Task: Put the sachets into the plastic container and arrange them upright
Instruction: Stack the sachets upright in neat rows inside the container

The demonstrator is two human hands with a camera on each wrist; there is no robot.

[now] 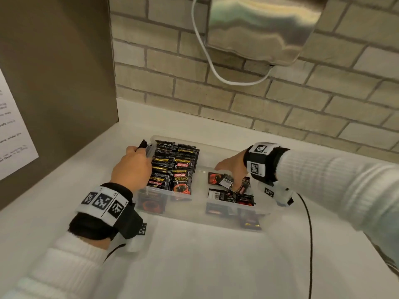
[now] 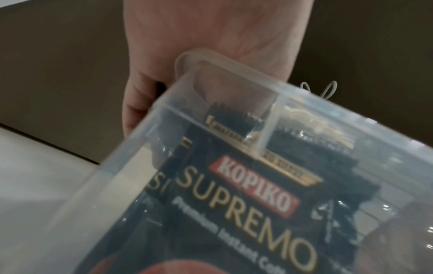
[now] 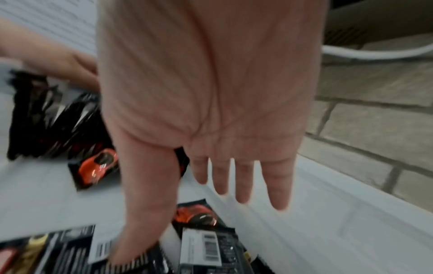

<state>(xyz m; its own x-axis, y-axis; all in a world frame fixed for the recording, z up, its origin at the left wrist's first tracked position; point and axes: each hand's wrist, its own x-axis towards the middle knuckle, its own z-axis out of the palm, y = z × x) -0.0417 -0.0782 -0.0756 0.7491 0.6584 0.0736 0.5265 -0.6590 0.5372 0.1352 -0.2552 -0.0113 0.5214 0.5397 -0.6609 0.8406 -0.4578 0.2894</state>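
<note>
done: black foil coffee sachets (image 1: 172, 167) upright, left side of clear plastic container (image 1: 218, 148)
left: loose sachets (image 1: 228, 190) flat, right side
left hand (image 1: 131, 169): gripping container rim
right hand (image 3: 211, 115): fingers straight, holding nothing

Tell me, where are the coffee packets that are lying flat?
In the head view, the loose sachets lie flat at the right end of the plastic container, under the right hand, apart from the upright rows.
</note>
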